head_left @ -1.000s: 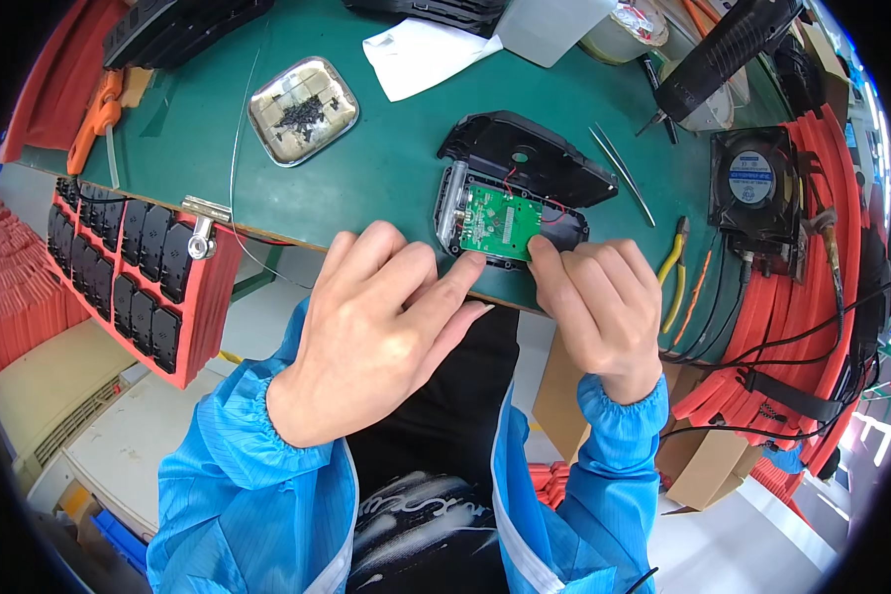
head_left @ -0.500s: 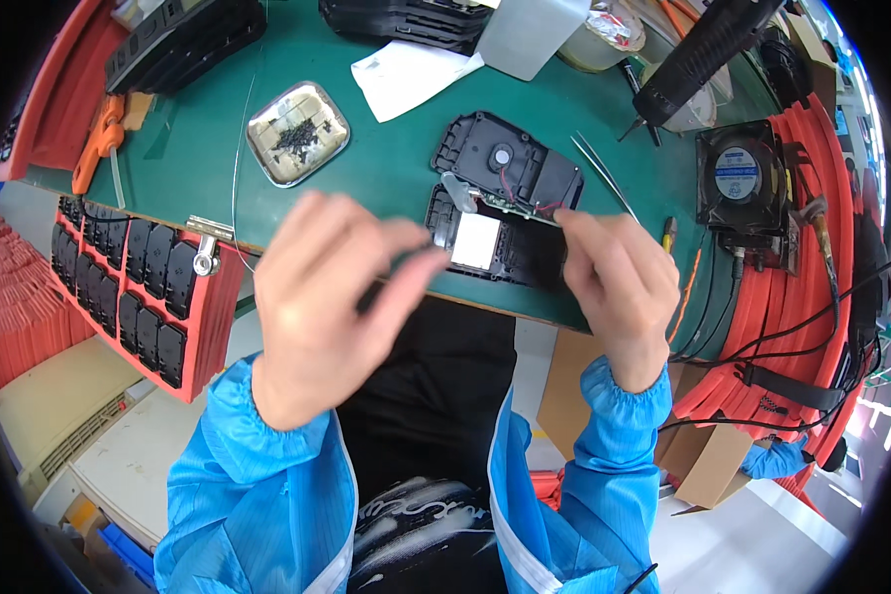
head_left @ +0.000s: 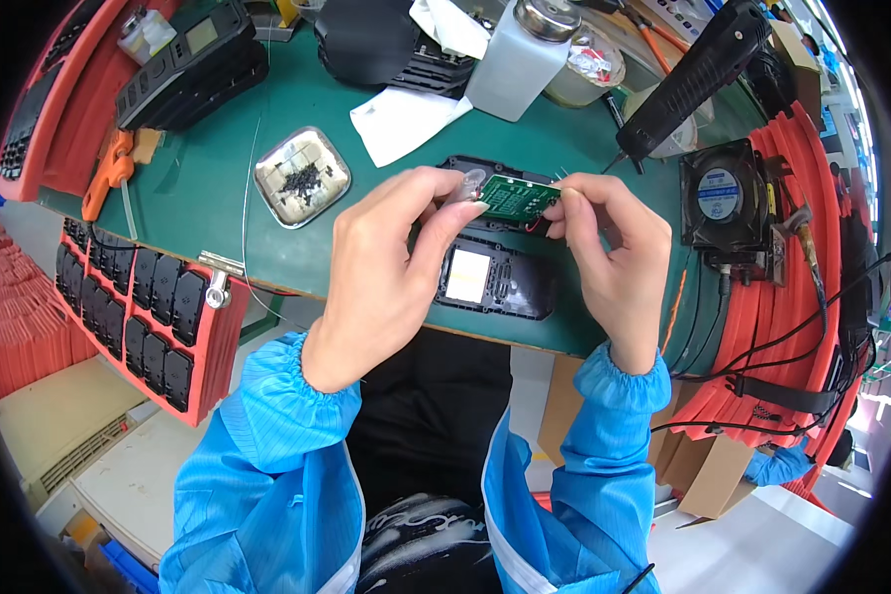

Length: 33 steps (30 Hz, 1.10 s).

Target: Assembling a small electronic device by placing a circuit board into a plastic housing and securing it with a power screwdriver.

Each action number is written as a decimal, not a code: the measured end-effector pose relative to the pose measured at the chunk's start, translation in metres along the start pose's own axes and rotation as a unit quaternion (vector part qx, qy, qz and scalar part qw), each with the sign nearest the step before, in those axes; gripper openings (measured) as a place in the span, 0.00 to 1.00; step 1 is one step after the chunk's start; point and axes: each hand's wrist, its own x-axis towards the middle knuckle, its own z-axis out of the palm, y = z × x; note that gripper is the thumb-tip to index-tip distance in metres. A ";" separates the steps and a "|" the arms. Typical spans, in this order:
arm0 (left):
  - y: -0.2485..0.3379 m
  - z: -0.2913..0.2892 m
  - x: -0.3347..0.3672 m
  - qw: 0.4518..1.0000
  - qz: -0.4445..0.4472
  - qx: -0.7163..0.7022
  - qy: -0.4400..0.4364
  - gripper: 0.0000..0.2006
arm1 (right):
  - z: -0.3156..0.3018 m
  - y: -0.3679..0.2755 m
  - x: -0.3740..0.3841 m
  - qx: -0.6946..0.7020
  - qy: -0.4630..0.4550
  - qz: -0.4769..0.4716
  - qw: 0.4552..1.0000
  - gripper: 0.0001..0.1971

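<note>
A green circuit board [head_left: 513, 200] is held up between my two hands, tilted over the work surface. My left hand [head_left: 391, 262] pinches its left end, where a clear, translucent piece [head_left: 473, 183] sticks out. The right end sits between the thumb and fingers of my right hand [head_left: 609, 238]. Beneath the board, mostly covered by it, lies a black plastic housing half [head_left: 475, 163]; red wires [head_left: 549, 215] show near the board's right end. Closer to me rests a black front cover [head_left: 520, 287] with a white rectangular panel [head_left: 467, 275] in it.
A square metal dish [head_left: 329, 198] with small black screws stands left of my hands. Behind are a white cloth [head_left: 396, 129], a pump bottle [head_left: 517, 69] and a black electric screwdriver [head_left: 693, 89]. A small fan [head_left: 718, 193] stands right. Red trays [head_left: 208, 346] of black parts hang front left.
My left hand has come in to the board's left end. The board is lifted and turned, now showing its green face, and the front cover lies more exposed below.
</note>
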 end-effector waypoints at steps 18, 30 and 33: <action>-0.008 -0.002 -0.005 0.999 -0.013 -0.036 -0.027 0.04 | -0.024 -0.029 0.051 -0.146 -0.185 -0.089 0.968 0.06; -0.007 -0.001 -0.004 0.999 -0.003 -0.011 -0.030 0.05 | 0.023 -0.030 0.087 -0.215 0.162 -0.111 0.957 0.22; -0.005 -0.002 -0.006 0.999 0.000 -0.005 -0.035 0.05 | 0.027 -0.029 0.084 -0.214 0.171 -0.105 0.956 0.24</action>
